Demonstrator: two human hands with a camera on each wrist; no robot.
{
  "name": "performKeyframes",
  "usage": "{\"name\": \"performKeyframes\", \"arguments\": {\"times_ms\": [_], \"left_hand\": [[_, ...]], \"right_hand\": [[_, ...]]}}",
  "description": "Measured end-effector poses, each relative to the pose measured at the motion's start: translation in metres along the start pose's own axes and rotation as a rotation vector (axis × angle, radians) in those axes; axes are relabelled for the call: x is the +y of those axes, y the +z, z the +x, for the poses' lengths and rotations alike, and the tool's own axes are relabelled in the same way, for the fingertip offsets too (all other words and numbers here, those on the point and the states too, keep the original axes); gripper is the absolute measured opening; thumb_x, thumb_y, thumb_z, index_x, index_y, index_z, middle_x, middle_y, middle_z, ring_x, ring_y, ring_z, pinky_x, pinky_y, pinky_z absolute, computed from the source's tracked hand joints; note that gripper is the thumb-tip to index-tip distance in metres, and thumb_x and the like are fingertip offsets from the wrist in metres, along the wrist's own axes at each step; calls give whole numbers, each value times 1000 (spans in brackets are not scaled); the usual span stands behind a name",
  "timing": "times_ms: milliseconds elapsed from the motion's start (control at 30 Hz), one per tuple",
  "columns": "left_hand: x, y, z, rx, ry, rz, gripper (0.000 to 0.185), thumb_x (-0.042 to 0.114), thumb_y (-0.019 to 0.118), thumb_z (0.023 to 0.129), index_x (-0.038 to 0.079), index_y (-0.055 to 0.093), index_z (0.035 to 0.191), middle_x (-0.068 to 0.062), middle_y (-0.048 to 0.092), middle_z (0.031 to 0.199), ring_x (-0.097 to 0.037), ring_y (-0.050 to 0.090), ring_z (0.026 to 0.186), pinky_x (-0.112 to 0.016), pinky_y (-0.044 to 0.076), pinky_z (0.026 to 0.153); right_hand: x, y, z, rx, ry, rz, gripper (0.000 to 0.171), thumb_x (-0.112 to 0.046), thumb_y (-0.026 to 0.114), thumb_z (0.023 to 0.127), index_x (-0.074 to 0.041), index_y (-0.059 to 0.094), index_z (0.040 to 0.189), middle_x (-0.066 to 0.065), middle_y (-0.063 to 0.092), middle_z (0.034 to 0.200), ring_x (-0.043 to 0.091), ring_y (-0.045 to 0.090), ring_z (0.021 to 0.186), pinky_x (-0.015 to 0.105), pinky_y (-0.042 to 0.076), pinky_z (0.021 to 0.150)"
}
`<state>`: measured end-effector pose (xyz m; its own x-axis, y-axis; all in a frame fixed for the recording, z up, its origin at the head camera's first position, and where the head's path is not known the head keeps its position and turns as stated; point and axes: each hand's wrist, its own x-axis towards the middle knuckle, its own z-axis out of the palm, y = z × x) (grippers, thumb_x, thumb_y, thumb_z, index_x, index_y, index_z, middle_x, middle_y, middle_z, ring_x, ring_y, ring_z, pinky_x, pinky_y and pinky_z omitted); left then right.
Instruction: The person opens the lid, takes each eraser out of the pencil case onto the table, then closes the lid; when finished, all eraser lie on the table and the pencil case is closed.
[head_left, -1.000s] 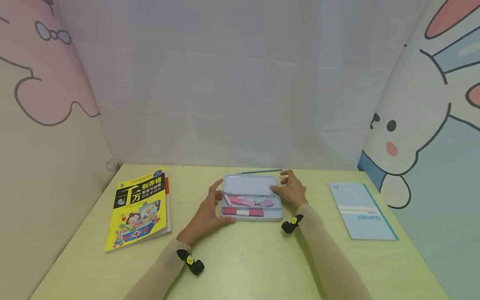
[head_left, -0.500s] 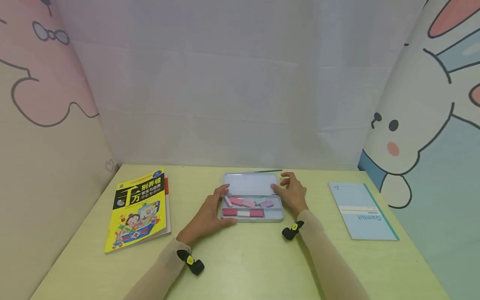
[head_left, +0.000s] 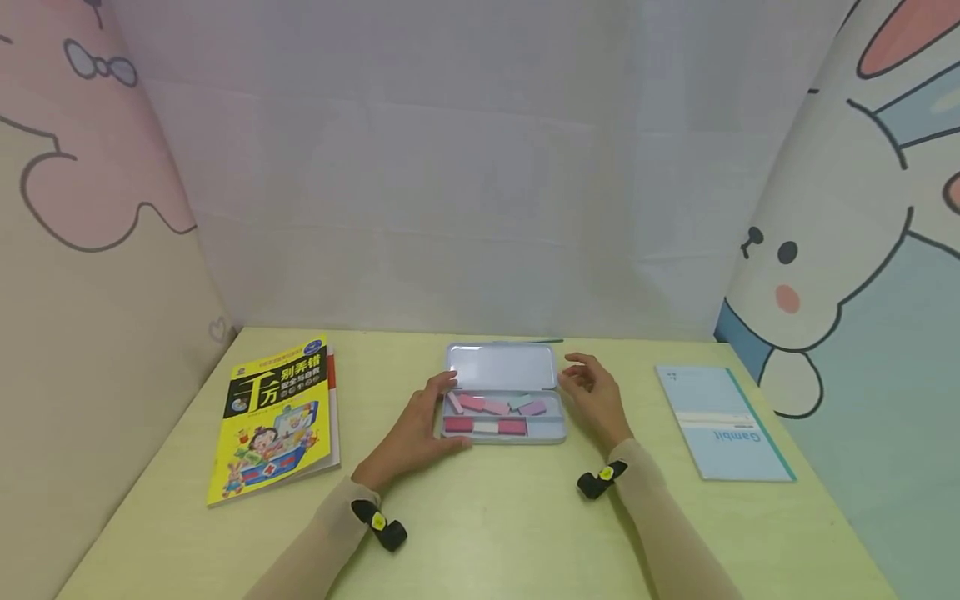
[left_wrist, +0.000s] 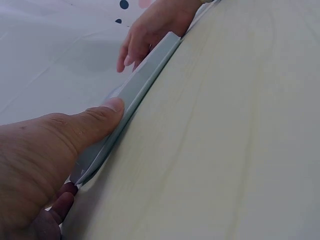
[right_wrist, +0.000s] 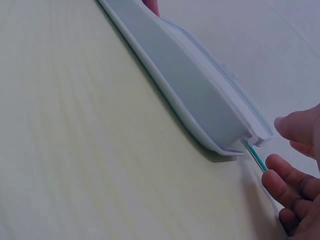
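Observation:
A pale hinged pencil case [head_left: 546, 428] lies open in the middle of the table, its lid [head_left: 502, 367] standing back at the far side. Small pink, white, purple and mint blocks [head_left: 497, 407] sit in its two long compartments. My left hand [head_left: 412, 437] grips the case's left end, thumb on the front wall [left_wrist: 145, 75] and fingers at the left side. To the right of the lid is my right hand [head_left: 597, 400], fingers loosely bent and holding nothing. In the right wrist view, a gap shows between its thumb [right_wrist: 295, 125] and the case's corner.
Behind the lid a thin green stick [head_left: 546, 340], pencil-like, lies partly hidden. A yellow picture book [head_left: 277, 425] on top of another book is at left. At right lies a light blue notebook [head_left: 723, 425]. A white cloth wall [head_left: 465, 208] borders the table's back.
My right hand has left the lid's right edge and moved slightly right and nearer. The lid has tilted up a little, covering more of the green stick. My left hand's fingers closed in on the case.

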<state>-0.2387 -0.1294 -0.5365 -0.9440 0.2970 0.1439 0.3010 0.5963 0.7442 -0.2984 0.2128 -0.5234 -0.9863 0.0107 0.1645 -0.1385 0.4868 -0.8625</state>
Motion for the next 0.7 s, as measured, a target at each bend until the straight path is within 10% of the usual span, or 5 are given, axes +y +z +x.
{"name": "performKeyframes", "arguments": {"times_ms": [333,700], "left_hand": [[0,1,-1,5,-12,-6,110,46,94,81,41,24,167,-3,51,161,-31,52,140,-61,46,118],[1,1,-2,13,-13,-29,110,43,95,81,42,25,166,-4,53,160,-31,54,136,-61,47,116]], "right_hand": [[5,-6,-13,-214,-22,-67,29,-28,73,102,-29,75,130,10,44,162,38,52,141,66,36,119],[-14,-6,-16,-316,-71,-210,19,-25,75,99,-23,81,116,24,45,161,56,28,151,81,15,118]]}}
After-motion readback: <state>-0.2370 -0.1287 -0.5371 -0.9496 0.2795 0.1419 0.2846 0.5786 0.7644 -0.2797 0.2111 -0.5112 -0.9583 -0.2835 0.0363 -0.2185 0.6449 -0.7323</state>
